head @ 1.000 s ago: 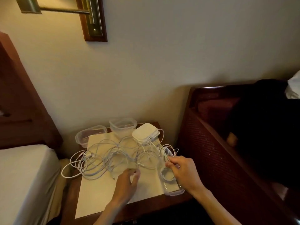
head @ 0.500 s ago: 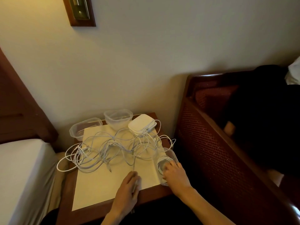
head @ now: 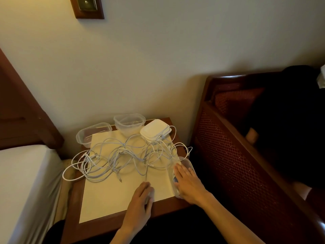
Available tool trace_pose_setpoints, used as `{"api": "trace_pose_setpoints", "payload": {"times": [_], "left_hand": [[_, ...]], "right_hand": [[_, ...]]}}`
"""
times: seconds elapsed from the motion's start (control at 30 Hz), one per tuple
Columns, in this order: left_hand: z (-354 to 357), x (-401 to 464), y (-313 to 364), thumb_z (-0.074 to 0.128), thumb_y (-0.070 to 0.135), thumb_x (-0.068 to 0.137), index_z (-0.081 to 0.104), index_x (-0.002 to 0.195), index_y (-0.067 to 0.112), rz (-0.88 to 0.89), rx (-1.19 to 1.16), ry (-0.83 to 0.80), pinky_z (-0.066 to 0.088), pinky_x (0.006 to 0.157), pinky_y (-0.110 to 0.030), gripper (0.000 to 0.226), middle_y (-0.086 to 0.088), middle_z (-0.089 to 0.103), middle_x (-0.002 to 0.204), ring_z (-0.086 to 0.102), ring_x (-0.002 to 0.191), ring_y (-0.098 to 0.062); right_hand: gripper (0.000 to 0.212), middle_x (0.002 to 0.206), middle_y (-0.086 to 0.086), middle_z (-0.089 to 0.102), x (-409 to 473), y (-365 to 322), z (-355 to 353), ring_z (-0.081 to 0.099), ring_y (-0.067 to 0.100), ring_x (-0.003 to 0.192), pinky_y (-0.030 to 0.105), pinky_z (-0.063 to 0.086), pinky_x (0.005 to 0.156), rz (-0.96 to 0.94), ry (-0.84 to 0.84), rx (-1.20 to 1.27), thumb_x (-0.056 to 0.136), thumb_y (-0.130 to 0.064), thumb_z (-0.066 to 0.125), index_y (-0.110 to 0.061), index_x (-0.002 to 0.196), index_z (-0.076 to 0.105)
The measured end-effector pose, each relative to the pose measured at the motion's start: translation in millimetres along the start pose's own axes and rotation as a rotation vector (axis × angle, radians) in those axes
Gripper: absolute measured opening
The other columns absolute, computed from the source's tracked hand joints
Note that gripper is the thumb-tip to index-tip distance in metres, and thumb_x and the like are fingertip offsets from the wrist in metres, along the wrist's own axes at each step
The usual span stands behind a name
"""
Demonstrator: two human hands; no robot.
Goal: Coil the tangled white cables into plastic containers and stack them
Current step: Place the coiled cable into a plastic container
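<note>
Two hands over wooden worktop [head: 98, 217]. Right hand [head: 187, 183] lies flat, fingers straight, pressing coiled cable into clear container [head: 184, 162] at worktop's right edge. Left hand [head: 140, 203] curls around cable end. Tangled white cables [head: 119, 155] sprawl mid-worktop; stacked lids [head: 155, 130] behind.

The nightstand [head: 91, 217] is dark polished wood with a dull sheen; on it lies a matt cream paper sheet [head: 109, 196]; across the sheet sprawl smooth white plastic-sheathed cables [head: 112, 155]; behind the sheet stand clear, faintly cloudy plastic containers [head: 129, 125] and glossy white plastic lids [head: 154, 130]; right of the nightstand, a chair frame [head: 228, 120] of glossy reddish wood holds patterned woven cloth; left of it, matt white bed linen [head: 22, 182].
</note>
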State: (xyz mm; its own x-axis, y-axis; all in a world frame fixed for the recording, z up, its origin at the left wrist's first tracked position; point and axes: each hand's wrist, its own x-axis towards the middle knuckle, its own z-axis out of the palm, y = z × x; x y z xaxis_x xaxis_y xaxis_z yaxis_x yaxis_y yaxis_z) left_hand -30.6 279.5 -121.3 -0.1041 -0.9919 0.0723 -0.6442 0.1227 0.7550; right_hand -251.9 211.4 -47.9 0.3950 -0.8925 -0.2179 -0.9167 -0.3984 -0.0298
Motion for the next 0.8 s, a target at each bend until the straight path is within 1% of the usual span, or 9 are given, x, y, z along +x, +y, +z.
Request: {"api": "trace_pose_setpoints", "payload": {"times": [0.2, 0.33, 0.43, 0.5, 0.53, 0.6, 0.63, 0.73, 0.8], "left_hand": [[0, 0, 0, 0.052, 0.027, 0.1, 0.046, 0.143, 0.028, -0.015, 0.019, -0.036, 0.023, 0.115, -0.016, 0.043, 0.023, 0.027, 0.151, 0.016, 0.143, 0.003], [-5, 1, 1, 0.053, 0.026, 0.099, 0.047, 0.142, 0.027, -0.016, 0.009, -0.061, 0.029, 0.114, -0.022, 0.043, 0.022, 0.027, 0.151, 0.017, 0.143, 0.002], [-16, 5, 10, 0.054, 0.02, 0.097, 0.058, 0.127, 0.023, 0.018, -0.001, -0.073, 0.039, 0.097, -0.013, 0.03, 0.021, 0.038, 0.14, 0.037, 0.134, -0.002], [-29, 7, 23, 0.056, 0.028, 0.094, 0.067, 0.112, 0.026, 0.022, 0.045, 0.03, 0.042, 0.081, -0.01, 0.021, 0.026, 0.053, 0.12, 0.056, 0.113, 0.001], [-37, 10, 30, 0.058, 0.035, 0.091, 0.071, 0.1, 0.032, 0.013, 0.081, 0.126, 0.044, 0.072, -0.011, 0.016, 0.033, 0.058, 0.103, 0.062, 0.095, 0.005], [-59, 22, 45, 0.057, 0.045, 0.083, 0.07, 0.074, 0.035, 0.006, 0.125, 0.334, 0.042, 0.053, -0.013, 0.019, 0.034, 0.059, 0.067, 0.061, 0.061, 0.006], [-71, 33, 52, 0.057, 0.045, 0.082, 0.068, 0.066, 0.033, 0.007, 0.126, 0.427, 0.039, 0.048, -0.013, 0.023, 0.029, 0.057, 0.057, 0.058, 0.051, 0.004], [-116, 85, 67, 0.064, 0.029, 0.087, 0.062, 0.056, 0.025, -0.015, 0.079, 0.653, 0.033, 0.045, -0.017, 0.031, 0.016, 0.05, 0.045, 0.051, 0.044, -0.004], [-148, 132, 70, 0.063, 0.024, 0.09, 0.058, 0.057, 0.022, -0.108, 0.023, 0.732, 0.031, 0.046, -0.021, 0.033, 0.012, 0.051, 0.048, 0.05, 0.048, -0.007]], "right_hand": [[0.06, 0.164, 0.003, 0.0, 9, 0, -2, 0.001, 0.021, 0.151, 0.047, 0.003, 0.12, -0.031, -0.103, -0.058, 0.104, -0.03, 0.027, -0.013, 0.156, 0.003], [0.056, 0.16, 0.006, 0.018, 10, -4, -9, 0.015, 0.023, 0.147, 0.045, 0.012, 0.119, -0.042, -0.033, -0.026, 0.101, -0.031, 0.031, -0.012, 0.153, 0.019], [0.052, 0.151, 0.005, 0.034, 12, -2, -15, 0.03, 0.024, 0.14, 0.043, 0.019, 0.117, -0.034, -0.038, -0.001, 0.096, -0.029, 0.041, -0.014, 0.145, 0.033], [0.049, 0.144, 0.003, 0.042, 15, -4, -23, 0.035, 0.023, 0.136, 0.044, 0.018, 0.117, -0.057, -0.028, -0.047, 0.092, -0.03, 0.044, -0.015, 0.139, 0.042], [0.045, 0.139, 0.001, 0.048, 16, -6, -30, 0.04, 0.023, 0.133, 0.044, 0.021, 0.116, -0.072, 0.009, -0.064, 0.09, -0.028, 0.043, -0.016, 0.134, 0.049], [0.039, 0.126, -0.004, 0.061, 23, -13, -48, 0.054, 0.02, 0.121, 0.038, 0.037, 0.107, -0.061, 0.115, 0.01, 0.089, -0.025, 0.042, -0.023, 0.123, 0.061], [0.037, 0.12, -0.009, 0.066, 29, -18, -60, 0.06, 0.016, 0.112, 0.037, 0.045, 0.098, -0.036, 0.177, 0.117, 0.089, -0.026, 0.043, -0.027, 0.118, 0.066], [0.022, 0.097, -0.018, 0.071, 59, -40, -92, 0.065, 0.003, 0.088, 0.03, 0.056, 0.078, 0.041, 0.344, 0.536, 0.09, -0.032, 0.053, -0.032, 0.1, 0.073], [0.015, 0.082, -0.015, 0.071, 95, -57, -109, 0.066, 0.004, 0.074, 0.026, 0.058, 0.071, 0.067, 0.371, 0.847, 0.091, -0.024, 0.06, -0.027, 0.089, 0.075]]}}
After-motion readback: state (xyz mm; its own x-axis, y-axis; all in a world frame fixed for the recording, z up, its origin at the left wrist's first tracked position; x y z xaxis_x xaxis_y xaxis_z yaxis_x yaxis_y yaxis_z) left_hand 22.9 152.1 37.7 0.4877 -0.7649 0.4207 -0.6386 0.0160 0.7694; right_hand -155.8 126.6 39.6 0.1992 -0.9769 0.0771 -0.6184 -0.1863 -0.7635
